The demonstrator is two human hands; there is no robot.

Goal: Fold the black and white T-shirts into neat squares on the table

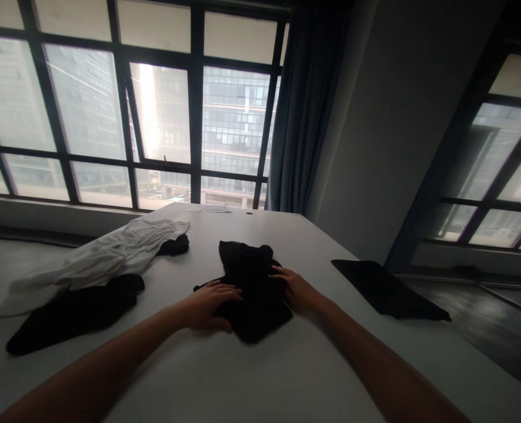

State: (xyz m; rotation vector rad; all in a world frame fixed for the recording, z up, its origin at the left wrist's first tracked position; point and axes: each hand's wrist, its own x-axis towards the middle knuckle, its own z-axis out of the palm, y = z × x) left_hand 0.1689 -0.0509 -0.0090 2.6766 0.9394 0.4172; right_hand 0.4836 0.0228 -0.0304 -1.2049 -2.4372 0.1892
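A crumpled black garment lies on the white table in front of me; its exact kind is too dark to make out. My left hand rests on its left side, fingers stretched across the cloth and the thumb apart, lower down. On the opposite edge, my right hand touches the fabric with its fingers extended, the fingertips laid over the cloth. Neither hand is wrapped round the garment. Part of the right thumb is hard to see against the dark cloth.
To the left, a rumpled white cloth trails towards the table's edge, with a black cloth before it and a smaller black piece beside it. A flat black cloth lies at the right edge. Windows and a blue curtain stand behind.
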